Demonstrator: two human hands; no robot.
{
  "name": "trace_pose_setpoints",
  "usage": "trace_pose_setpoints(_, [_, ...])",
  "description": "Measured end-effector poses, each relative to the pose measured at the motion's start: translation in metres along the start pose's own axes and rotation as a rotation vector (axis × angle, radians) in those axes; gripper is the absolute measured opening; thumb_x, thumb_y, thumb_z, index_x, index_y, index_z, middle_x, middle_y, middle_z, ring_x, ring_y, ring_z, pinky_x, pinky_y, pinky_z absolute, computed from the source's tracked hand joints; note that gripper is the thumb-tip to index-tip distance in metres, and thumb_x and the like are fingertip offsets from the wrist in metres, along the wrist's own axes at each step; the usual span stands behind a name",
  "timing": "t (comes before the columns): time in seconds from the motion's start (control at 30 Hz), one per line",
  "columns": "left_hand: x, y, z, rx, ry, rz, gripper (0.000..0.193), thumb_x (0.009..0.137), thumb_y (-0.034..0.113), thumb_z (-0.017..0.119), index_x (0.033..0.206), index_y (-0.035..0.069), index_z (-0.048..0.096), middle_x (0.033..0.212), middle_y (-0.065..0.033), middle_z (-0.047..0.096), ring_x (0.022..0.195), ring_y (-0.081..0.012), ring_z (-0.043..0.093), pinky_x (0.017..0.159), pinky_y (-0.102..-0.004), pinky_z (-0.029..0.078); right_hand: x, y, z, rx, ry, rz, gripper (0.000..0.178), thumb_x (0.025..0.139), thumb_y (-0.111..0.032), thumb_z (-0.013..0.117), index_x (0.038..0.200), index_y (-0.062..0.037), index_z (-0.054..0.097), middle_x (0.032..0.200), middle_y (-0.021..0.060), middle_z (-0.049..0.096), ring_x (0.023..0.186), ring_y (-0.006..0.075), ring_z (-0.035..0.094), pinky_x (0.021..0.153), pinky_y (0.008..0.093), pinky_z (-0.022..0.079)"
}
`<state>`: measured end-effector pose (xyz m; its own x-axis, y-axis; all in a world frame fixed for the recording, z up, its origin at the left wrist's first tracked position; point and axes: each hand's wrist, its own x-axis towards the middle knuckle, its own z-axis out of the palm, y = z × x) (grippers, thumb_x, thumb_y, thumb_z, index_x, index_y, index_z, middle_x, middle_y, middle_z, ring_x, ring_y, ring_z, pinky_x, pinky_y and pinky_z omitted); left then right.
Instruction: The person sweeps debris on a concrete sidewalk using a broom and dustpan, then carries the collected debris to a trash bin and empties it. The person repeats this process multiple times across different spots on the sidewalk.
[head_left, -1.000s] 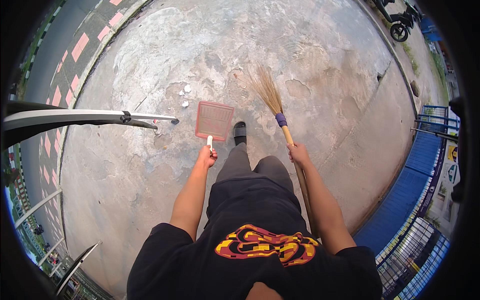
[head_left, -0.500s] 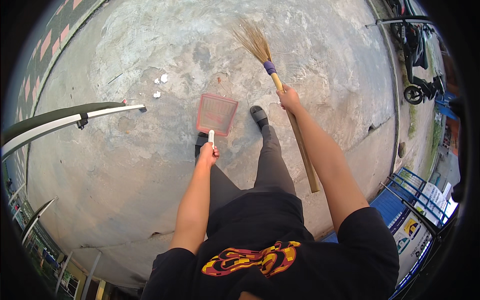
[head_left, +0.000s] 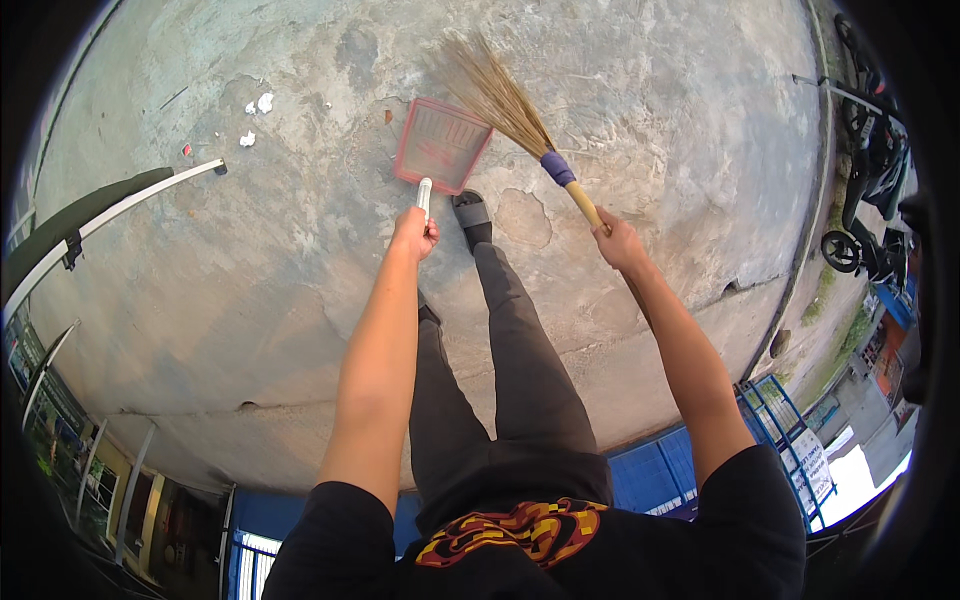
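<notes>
My left hand [head_left: 415, 234] is closed round the white handle of a dustpan [head_left: 442, 148] with a clear, pink-edged pan. The pan is held out in front of my feet; a reddish patch shows in it. My right hand [head_left: 618, 240] grips the light wooden handle of a straw broom [head_left: 508, 104] with a purple binding. The broom's bristles fan out to the far left, their near side close by the pan's right far corner. White crumpled scraps [head_left: 264, 103] lie on the concrete left of the dustpan, with a small red piece [head_left: 187, 150] nearby.
A curved white-and-dark bar [head_left: 130, 210] juts in from the left above the concrete floor [head_left: 300, 300]. My sandalled foot [head_left: 472, 218] stands just below the pan. Parked motorbikes [head_left: 870, 200] are at the far right, and blue panels [head_left: 655, 470] lie behind me.
My legs have stepped, one foot now forward near the pan. Both hands have reached farther out with the dustpan and broom; the bristles are now nearer the pan.
</notes>
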<state>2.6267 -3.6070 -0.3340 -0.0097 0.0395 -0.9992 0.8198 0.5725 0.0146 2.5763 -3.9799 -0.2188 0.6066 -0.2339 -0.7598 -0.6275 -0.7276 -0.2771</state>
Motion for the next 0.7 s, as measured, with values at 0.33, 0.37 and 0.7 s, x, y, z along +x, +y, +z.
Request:
trace_pose_setpoints(0.33, [0.012, -0.030, 0.005, -0.075, 0.029, -0.010, 0.018, 0.094, 0.004, 0.043, 0.111, 0.000, 0.045, 0.084, -0.0096, 0.052, 0.056, -0.0114, 0.043, 0.046, -0.0261, 0.037, -0.132, 0.072, -0.029, 0.169, -0.111, 0.066, 0.049, 0.097, -0.012, 0.061, 0.145, -0.0057, 0.052, 0.093, 0.0119, 0.067, 0.074, 0.0131, 0.057, 0.073, 0.0306, 0.049])
trace_pose_setpoints(0.37, [0.011, -0.033, 0.002, -0.099, 0.022, -0.005, 0.019, 0.093, 0.004, 0.044, 0.112, 0.000, 0.044, 0.084, -0.0093, 0.052, 0.056, -0.0113, 0.043, 0.046, -0.0260, 0.037, -0.115, 0.067, -0.033, 0.184, -0.086, 0.031, 0.050, 0.097, -0.013, 0.061, 0.146, -0.0059, 0.052, 0.087, 0.0089, 0.063, 0.070, 0.0117, 0.052, 0.069, 0.0293, 0.047])
trace_pose_setpoints(0.7, [0.017, -0.046, 0.007, -0.060, 0.039, -0.034, 0.019, 0.099, 0.009, 0.044, 0.117, 0.003, 0.040, 0.082, -0.0077, 0.052, 0.057, -0.0105, 0.041, 0.047, -0.0243, 0.036, 0.119, 0.001, -0.059, 0.120, 0.100, 0.026, 0.044, 0.098, -0.024, 0.055, 0.140, -0.0112, 0.057, 0.076, 0.0163, 0.067, 0.055, 0.0248, 0.065, 0.052, 0.0398, 0.054])
